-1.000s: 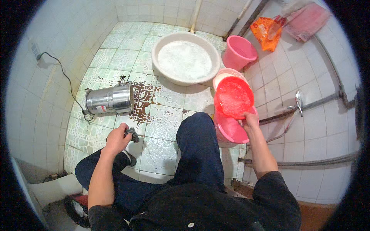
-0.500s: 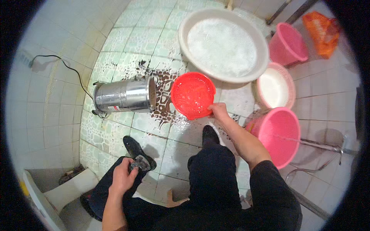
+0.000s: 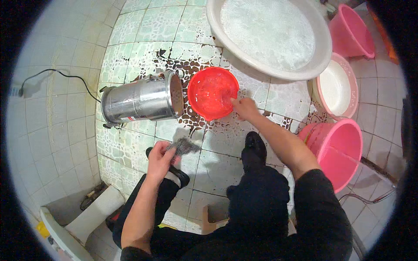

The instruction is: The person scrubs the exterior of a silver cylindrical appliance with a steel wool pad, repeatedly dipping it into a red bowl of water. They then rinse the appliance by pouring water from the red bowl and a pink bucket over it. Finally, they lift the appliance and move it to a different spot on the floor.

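Note:
A red plastic scoop [image 3: 212, 91] with a pouring lip and water in it is held just in front of me. My right hand [image 3: 247, 108] is closed at its right edge, the fingertips partly hidden. Between the fingers of my left hand [image 3: 162, 158] hangs a ragged grey scrubbing cloth [image 3: 185, 147], over the floor in front of my left foot. To the left, a shiny steel cylinder [image 3: 141, 98] lies on its side. Its open end faces the scoop, and a black cord [image 3: 72, 75] runs from its far end to the wall.
A large pale tub [image 3: 322, 52] of foamy water stands at the back right. Beside it are a pink bucket [image 3: 353, 35], a pale pink basin [image 3: 348, 69] with whitish contents, and another pink bucket [image 3: 348, 150] near a metal spout. Dark liquid wets the tiles [image 3: 196, 69].
My left hand has moved forward and right with the cloth, which now spreads out from the fingers. The water in the scoop looks more stirred. The view has shifted.

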Motion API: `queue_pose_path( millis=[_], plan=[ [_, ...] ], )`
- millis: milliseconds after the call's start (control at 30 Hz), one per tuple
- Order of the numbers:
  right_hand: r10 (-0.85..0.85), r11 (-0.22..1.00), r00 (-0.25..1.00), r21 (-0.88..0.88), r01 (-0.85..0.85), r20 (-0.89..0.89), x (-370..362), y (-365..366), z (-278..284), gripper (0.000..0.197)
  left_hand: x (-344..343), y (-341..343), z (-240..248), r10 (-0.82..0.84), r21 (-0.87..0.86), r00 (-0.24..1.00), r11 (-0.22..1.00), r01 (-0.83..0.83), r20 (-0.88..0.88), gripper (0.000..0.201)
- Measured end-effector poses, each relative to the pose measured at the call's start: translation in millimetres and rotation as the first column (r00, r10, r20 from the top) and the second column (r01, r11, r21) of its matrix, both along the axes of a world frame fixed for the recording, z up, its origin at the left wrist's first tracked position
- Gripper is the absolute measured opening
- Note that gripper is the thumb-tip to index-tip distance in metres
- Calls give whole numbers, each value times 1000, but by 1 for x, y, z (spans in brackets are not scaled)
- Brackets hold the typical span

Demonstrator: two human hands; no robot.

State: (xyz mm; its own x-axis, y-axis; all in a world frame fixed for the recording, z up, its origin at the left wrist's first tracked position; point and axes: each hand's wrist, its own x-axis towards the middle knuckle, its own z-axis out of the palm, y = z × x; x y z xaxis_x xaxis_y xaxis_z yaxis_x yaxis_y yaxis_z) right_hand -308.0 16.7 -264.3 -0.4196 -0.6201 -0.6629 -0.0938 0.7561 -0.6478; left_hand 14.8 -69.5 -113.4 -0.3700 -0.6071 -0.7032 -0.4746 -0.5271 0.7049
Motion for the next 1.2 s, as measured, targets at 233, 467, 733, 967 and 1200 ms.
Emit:
queue_pose_path(
  millis=[233,467,733,967,1200],
  plan=[
    [515,461,664,-478,-747,-541,15,-6,117,58,-104,-11,-43,106,197,964,979,-57,-244,21],
    [382,736,762,-328,-593,-522,22,-62,35,51,-94,-50,-14,-203,-626,958,726,285,201,31],
    [564,769,692,-19,-639,-450,25,-72,-31,50,-94,-18,-72,-385,-495,836,678,543,390,55],
    [723,677,622,130,-724,-301,4,-72,-26,60,-151,13,-151,-66,-640,956,729,241,285,31],
    [434,808,708,-105,-579,-557,-3,-43,-36,61,-177,43,-142,-107,-462,966,862,207,234,38]
  ],
)
